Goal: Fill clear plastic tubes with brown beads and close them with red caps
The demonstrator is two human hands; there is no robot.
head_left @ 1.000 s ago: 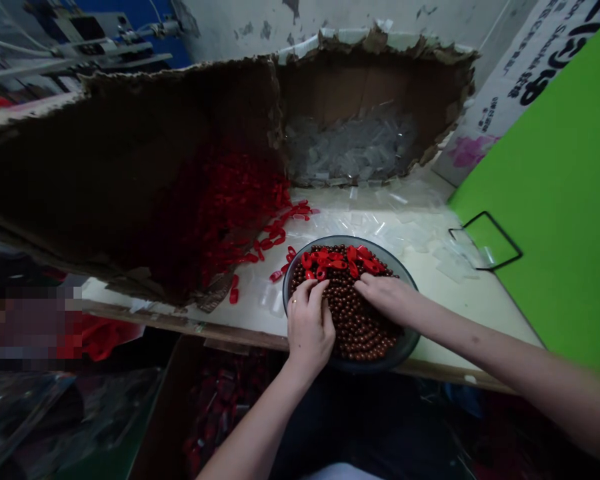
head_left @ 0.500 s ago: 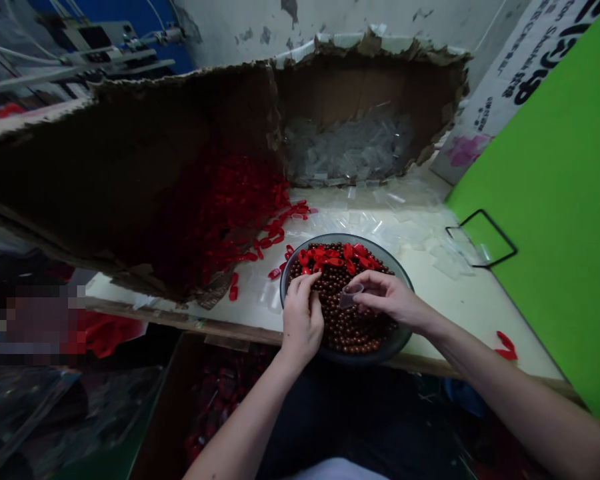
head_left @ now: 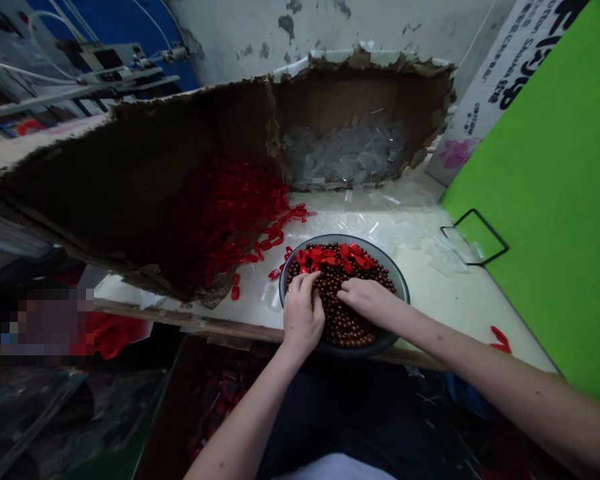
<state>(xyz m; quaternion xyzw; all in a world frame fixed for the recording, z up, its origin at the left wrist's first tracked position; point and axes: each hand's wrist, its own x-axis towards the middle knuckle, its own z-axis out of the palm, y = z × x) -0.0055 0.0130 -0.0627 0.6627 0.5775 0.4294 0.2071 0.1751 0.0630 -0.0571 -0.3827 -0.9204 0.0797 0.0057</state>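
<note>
Head view looks down on a shallow grey bowl point(head_left: 345, 237) near the front edge of a pale table point(head_left: 460, 313). The bowl is filled with glossy round brown beads point(head_left: 347, 327), and a loose layer of glossy red plastic pieces point(head_left: 333, 257) lies over the far part of them. The left hand point(head_left: 303, 317) sits over the near side of the bowl, its fingers point(head_left: 300, 283) bunched close together and dipping into the beads. The right hand point(head_left: 365, 300) reaches in from the right, its fingers point(head_left: 347, 288) lying together and slightly curled, with their tips on the beads. Neither hand clearly pinches anything, and the fingers hide whatever might be under them, so any hold cannot be told. Just behind the bowl, stray red pieces point(head_left: 275, 273) lie on the table and lead to a large heap of red pieces point(head_left: 235, 213) inside a torn cardboard box point(head_left: 190, 120). Transparent plastic bits point(head_left: 343, 157) fill the box's right-hand section. Two more red pieces point(head_left: 500, 340) lie well to the right, near a green board point(head_left: 545, 200).
</note>
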